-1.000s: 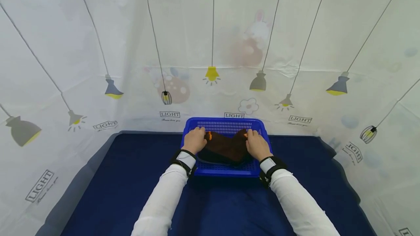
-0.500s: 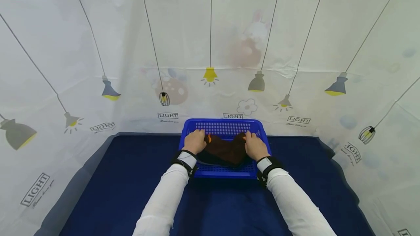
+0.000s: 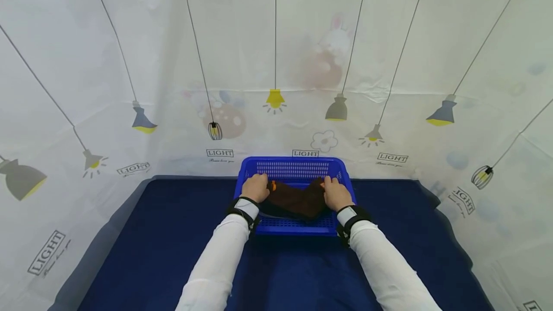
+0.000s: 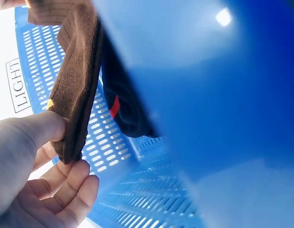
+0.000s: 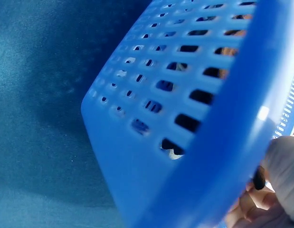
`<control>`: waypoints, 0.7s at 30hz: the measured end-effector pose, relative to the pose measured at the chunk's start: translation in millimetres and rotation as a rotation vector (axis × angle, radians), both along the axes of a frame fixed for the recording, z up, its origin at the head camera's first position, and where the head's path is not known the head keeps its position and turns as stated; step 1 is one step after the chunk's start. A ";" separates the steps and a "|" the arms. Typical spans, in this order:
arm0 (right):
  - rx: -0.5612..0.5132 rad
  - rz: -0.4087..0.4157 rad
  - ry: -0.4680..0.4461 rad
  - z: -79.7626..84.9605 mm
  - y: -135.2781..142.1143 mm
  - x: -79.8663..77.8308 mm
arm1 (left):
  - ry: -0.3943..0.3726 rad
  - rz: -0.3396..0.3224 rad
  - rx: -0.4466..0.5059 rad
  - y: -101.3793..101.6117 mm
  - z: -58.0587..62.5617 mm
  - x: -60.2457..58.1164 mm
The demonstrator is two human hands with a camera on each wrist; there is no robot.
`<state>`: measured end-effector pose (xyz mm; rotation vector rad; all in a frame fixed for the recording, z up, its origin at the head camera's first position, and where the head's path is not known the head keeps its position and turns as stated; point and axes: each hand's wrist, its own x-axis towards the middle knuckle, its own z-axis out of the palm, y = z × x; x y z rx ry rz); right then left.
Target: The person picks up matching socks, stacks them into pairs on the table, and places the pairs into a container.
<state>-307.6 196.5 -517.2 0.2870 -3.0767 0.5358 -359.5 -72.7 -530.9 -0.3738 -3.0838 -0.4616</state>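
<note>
A brown knitted sock (image 3: pixel 298 200) with orange marks stretches between both hands, inside a blue perforated basket (image 3: pixel 298 231). At its left end my left hand (image 3: pixel 255 187) pinches the fabric; the left wrist view shows the thumb on one side of the sock (image 4: pixel 75 85) and fingertips on the other. My right hand (image 3: pixel 337 193) grips the sock's right end, next to an orange patch. In the right wrist view, the basket's wall hides much of that hand (image 5: pixel 275 194). Dark navy fabric (image 4: pixel 120 99) with a red stripe lies beside the brown sock.
The basket stands on a dark blue cloth surface (image 3: pixel 181 234), close to the back edge. Behind it hangs a pale sheet (image 3: pixel 242 37) printed with lamps and the word LIGHT. More contents show dimly through the basket's holes in the right wrist view.
Both hands have sunk slightly into the basket with the brown sock, which lies a little lower. The head view has shifted slightly.
</note>
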 end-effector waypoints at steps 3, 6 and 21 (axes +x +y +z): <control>0.010 -0.002 -0.018 1.5 -0.6 2.9 | -0.022 0.012 0.003 0.4 9.2 9.1; 0.006 -0.009 -0.046 0.3 -0.7 1.8 | -0.032 0.028 0.001 1.3 17.5 17.0; 0.107 -0.055 -0.174 1.1 -3.5 -1.9 | -0.064 0.061 -0.049 2.7 29.1 26.6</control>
